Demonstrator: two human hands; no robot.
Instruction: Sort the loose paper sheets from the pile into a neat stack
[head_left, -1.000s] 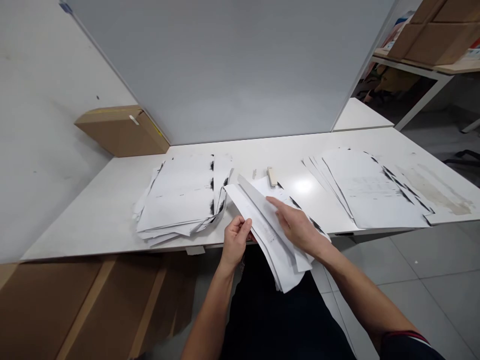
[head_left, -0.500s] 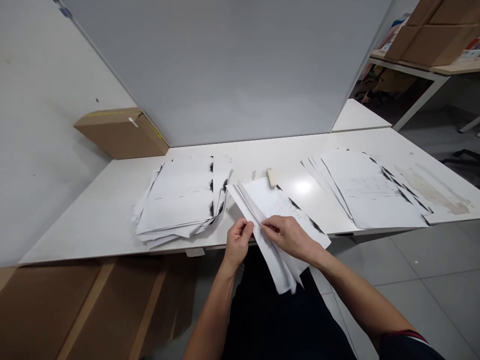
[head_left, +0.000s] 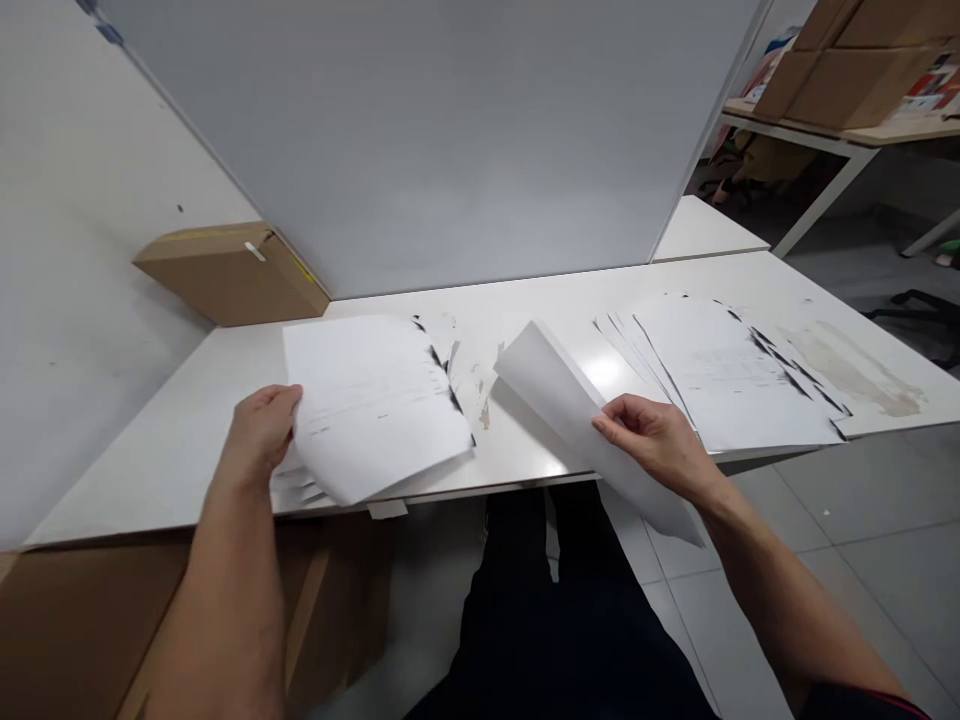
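In a room with a grey tiled floor [head_left: 757,545], worked at a white table [head_left: 161,445] backed by a large pale board [head_left: 450,140], with a cardboard box [head_left: 225,275] near the far left corner. With the left hand [head_left: 262,430], pinched between thumb and fingers the left edge of a printed sheet [head_left: 375,390], placed over the left stack [head_left: 298,485], with dark marks along its right border. Could not tell if already touching the stack. With the right hand [head_left: 656,440], pinched likewise, thumb against fingers, a blank-looking sheet [head_left: 555,390], curved, with the upper end above the table and the lower end hanging past the front edge. Could not tell whether one layer or several. Well apart from the left stack, had the right stack [head_left: 731,380] lying fanned, reaching to the front edge. Needed, in my judgement, a calm left hand: was best to bring the printed sheet down flat, to compare its border with the borders beneath, and to loosen the thumb only after full contact, so as not to drag the upper papers askew. For the right hand, seemed wise to pinch lightly, because of the limp lower end, probably easy to crease against the table.
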